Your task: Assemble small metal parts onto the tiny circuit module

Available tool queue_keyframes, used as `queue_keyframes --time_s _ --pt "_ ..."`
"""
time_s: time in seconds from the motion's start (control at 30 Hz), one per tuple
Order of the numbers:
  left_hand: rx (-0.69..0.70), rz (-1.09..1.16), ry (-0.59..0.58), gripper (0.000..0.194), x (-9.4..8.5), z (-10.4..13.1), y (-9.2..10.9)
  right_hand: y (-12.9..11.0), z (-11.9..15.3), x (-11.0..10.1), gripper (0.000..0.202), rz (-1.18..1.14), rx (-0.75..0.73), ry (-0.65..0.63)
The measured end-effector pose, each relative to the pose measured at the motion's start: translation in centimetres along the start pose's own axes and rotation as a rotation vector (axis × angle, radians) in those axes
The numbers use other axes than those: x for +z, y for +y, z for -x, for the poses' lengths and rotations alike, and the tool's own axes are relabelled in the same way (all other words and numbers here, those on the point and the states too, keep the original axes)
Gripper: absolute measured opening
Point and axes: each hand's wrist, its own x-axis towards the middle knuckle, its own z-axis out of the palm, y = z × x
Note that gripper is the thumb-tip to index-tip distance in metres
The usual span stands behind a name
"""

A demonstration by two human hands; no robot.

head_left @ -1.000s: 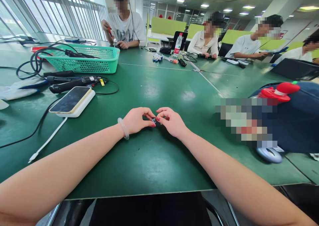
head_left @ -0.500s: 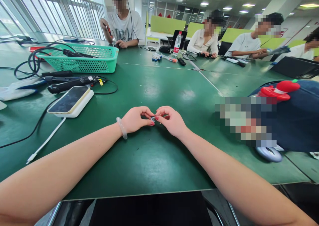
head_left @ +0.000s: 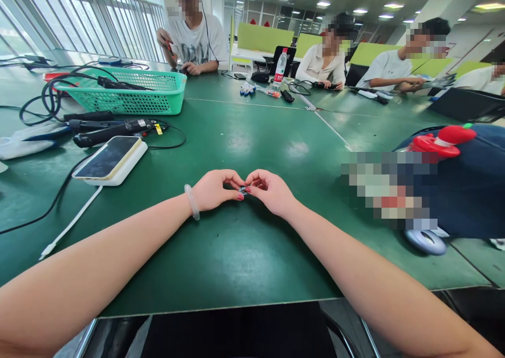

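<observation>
Green table (head_left: pixel 236 274). From where I stand: left hand (head_left: pixel 213 191) has fingers clamped on a small silvery piece (head_left: pixel 242 191), held between both hands; right hand (head_left: pixel 272 194) pinches its other side. Probably light, stiff, slippery; grip edges.

No lettering could be read for certain. In the upper middle of the frame, a clear bottle (head_left: pixel 281 63) wore a red label (head_left: pixel 278 78) with white marks too small to make out. At upper left, a dark print (head_left: pixel 198 56) ran across the front of a seated person's white shirt (head_left: pixel 215 34), its shapes too blurred to tell as words. At middle left, a black tool (head_left: pixel 98 136) bore a small white label (head_left: pixel 141 123), with a yellow tag (head_left: pixel 158 129) at its end; whatever was on either was too small to read.
</observation>
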Motion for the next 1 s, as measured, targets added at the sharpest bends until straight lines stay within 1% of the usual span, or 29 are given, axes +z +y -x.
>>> queue_keyframes --time_s 0.13,0.27,0.47,0.67,0.77,0.8,0.83,0.9,0.93,1.0 --pt "0.001 -0.003 -0.004 0.022 0.0 0.0 -0.1 -0.1 0.2 0.1 0.019 0.017 0.010 -0.001" --pt "0.001 -0.007 -0.011 0.023 0.1 -0.1 -0.2 -0.2 0.3 0.1 0.018 0.073 -0.018 0.012" --pt "0.015 -0.008 -0.010 0.022 0.0 0.0 -0.1 0.0 0.2 -0.1 0.021 0.031 -0.020 -0.028" --pt "0.003 -0.023 0.013 0.020 0.0 0.0 0.0 -0.2 0.2 -0.2 0.011 0.138 -0.049 0.033" --pt "-0.019 -0.029 0.072 0.022 -0.2 -0.2 -0.3 -0.1 0.2 -0.4 0.009 0.301 -0.055 0.128" --pt "-0.025 -0.037 0.107 0.023 -0.2 -0.3 -0.4 0.0 0.2 -0.4 0.009 0.380 -0.074 0.132" --pt "-0.031 -0.050 0.142 0.024 -0.3 -0.3 -0.6 0.2 0.2 -0.4 0.008 0.459 -0.101 0.110" --pt "-0.045 -0.081 0.196 0.026 -0.4 -0.5 -0.9 0.4 0.2 -0.3 0.010 0.593 -0.161 0.023" --pt "-0.053 -0.092 0.206 0.027 -0.5 -0.5 -1.1 0.5 0.2 -0.2 0.010 0.645 -0.186 -0.014" --pt "-0.065 -0.103 0.205 0.027 -0.5 -0.5 -1.2 0.6 0.3 0.0 0.008 0.727 -0.226 -0.047"
